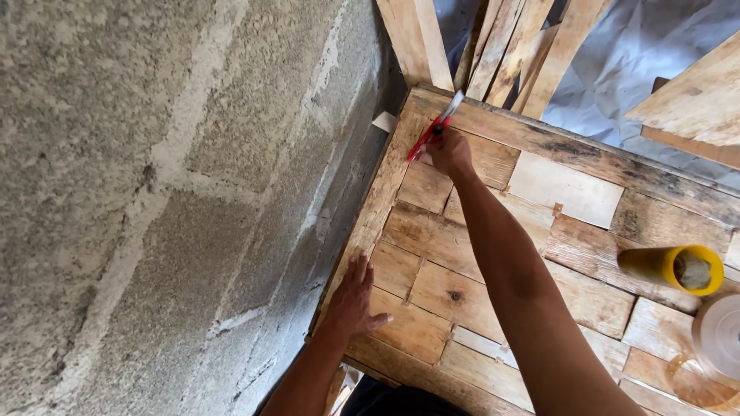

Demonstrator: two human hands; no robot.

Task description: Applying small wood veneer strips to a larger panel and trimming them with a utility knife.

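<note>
Block wall fills left side; desk of patched wood pieces butts against it. Surface looks mostly pieced in, pale panel already set — far corner seems the part in hand. Yellow tube and clear tape roll lie at right edge. Left hand flat, fingers spread, pressing near edge. Right hand — grip closed on red knife, blade at far corner.

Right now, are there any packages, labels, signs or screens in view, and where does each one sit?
No labels, signs or screens show.
Yellow container: lying on its side at the right of the wooden panel, cylindrical, open mouth with grey contents.
Clear plastic container: lower right edge, round, translucent, partly cut off.
Nothing printed shows near the left hand or right hand.
</note>
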